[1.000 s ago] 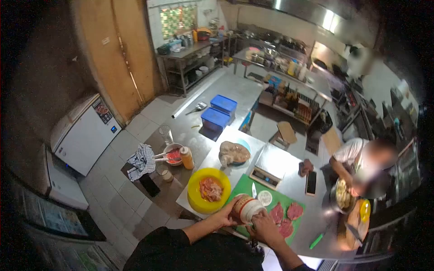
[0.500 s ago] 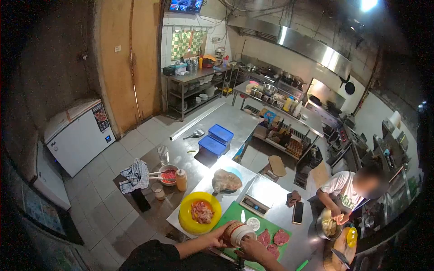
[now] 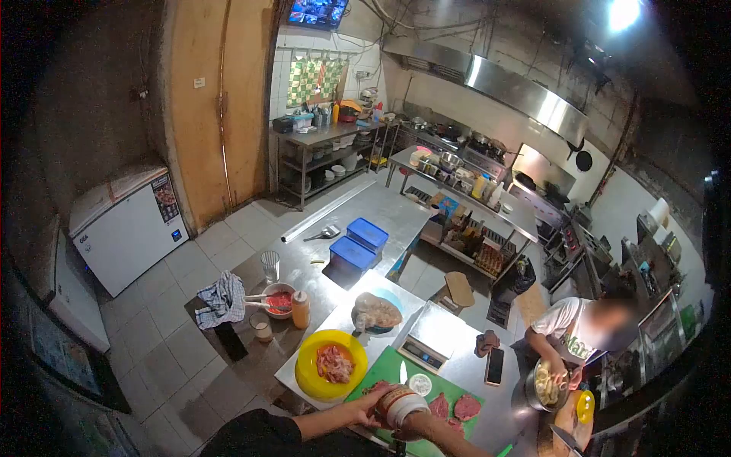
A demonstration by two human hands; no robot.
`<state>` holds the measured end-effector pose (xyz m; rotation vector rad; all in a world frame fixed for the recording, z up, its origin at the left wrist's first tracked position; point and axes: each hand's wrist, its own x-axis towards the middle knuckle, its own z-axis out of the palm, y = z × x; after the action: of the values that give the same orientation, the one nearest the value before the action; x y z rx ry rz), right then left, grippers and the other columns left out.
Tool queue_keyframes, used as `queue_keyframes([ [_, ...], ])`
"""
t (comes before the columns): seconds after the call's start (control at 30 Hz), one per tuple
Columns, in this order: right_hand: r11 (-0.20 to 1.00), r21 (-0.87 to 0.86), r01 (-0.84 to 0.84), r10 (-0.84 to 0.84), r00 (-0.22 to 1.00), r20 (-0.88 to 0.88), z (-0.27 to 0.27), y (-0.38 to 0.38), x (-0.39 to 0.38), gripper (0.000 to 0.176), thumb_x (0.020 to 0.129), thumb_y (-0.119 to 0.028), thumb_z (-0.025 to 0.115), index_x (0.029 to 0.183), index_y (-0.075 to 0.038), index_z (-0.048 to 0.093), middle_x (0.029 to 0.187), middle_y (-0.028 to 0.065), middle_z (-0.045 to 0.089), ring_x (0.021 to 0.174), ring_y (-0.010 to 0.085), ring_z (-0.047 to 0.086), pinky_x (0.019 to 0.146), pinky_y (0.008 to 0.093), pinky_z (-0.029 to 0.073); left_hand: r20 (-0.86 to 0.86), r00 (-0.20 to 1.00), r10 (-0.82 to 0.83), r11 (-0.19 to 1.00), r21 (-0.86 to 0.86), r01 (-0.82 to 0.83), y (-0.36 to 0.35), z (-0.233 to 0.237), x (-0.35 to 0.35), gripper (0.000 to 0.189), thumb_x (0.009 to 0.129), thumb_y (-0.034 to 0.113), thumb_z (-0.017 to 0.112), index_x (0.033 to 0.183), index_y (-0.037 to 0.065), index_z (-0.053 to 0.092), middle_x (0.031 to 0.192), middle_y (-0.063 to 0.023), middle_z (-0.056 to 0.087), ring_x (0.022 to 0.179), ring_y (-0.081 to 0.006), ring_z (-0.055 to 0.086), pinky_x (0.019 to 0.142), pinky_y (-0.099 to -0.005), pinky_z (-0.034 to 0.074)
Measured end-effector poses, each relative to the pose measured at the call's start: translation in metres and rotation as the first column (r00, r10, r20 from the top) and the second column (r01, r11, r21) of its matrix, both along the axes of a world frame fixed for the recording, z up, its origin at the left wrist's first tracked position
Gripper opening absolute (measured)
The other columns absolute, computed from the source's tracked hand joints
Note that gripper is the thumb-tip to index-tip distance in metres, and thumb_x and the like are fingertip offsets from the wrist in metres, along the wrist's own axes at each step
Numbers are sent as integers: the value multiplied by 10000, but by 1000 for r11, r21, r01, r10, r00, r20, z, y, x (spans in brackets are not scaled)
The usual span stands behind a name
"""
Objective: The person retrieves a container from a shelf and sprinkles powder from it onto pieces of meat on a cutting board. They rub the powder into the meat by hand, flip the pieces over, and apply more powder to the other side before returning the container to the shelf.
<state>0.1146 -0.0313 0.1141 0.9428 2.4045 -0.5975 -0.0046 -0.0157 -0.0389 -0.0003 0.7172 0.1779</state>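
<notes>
My left hand [image 3: 365,411] is wrapped round a white jar with a red and gold label [image 3: 399,402], tilted over the near part of a green cutting board [image 3: 386,365]. My right hand [image 3: 416,428] is at the mouth of the jar, its fingers hidden inside. Pieces of raw red meat [image 3: 467,407] lie on the board, some partly behind the jar and my right arm. A small dish of white grains [image 3: 419,384] and a knife [image 3: 403,372] rest just beyond the jar. To the left stands a yellow bowl [image 3: 308,375] with cut raw meat [image 3: 335,363].
Past the board are a bag of pale food [image 3: 377,312] and a kitchen scale [image 3: 426,350]. A sauce bottle [image 3: 301,311], blue containers [image 3: 352,259] and a phone [image 3: 495,367] stand or lie around. At right, a co-worker [image 3: 567,324] handles food in a metal pot [image 3: 533,394].
My right hand has gone deeper into the jar, hiding its opening. The view has shifted slightly. The co-worker's hands have moved over the pot.
</notes>
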Motion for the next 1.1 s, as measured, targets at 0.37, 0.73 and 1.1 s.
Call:
queue_keyframes([
  [0.37, 994, -88, 72, -82, 989, -125, -17, 7, 18, 518, 949, -326, 659, 1358, -22, 565, 1362, 179, 594, 1269, 340, 557, 1052, 414, 466, -90, 995, 41, 997, -68, -47, -7, 22, -4, 771, 744, 652, 803, 1284, 130, 632, 1231, -126, 678, 1081, -297, 684, 942, -542, 576],
  [0.73, 775, -499, 388, -545, 809, -218, -84, -22, 118, 510, 962, -323, 662, 1366, -26, 566, 1356, 157, 601, 1238, 309, 575, 1031, 401, 478, 143, 981, 134, 733, 652, -195, -42, 79, -21, 799, 742, 601, 832, 1306, 83, 602, 1272, -157, 645, 1097, -343, 670, 942, -563, 580],
  [1.1, 590, -640, 492, -728, 667, -158, -117, -46, 170, 503, 976, -321, 666, 1374, -30, 567, 1350, 135, 607, 1208, 278, 593, 1010, 388, 491, 218, 973, 74, 550, 805, -223, -43, -29, 21, 743, 768, 590, 811, 1327, 150, 599, 1288, -163, 635, 1080, -358, 678, 866, -568, 612],
])
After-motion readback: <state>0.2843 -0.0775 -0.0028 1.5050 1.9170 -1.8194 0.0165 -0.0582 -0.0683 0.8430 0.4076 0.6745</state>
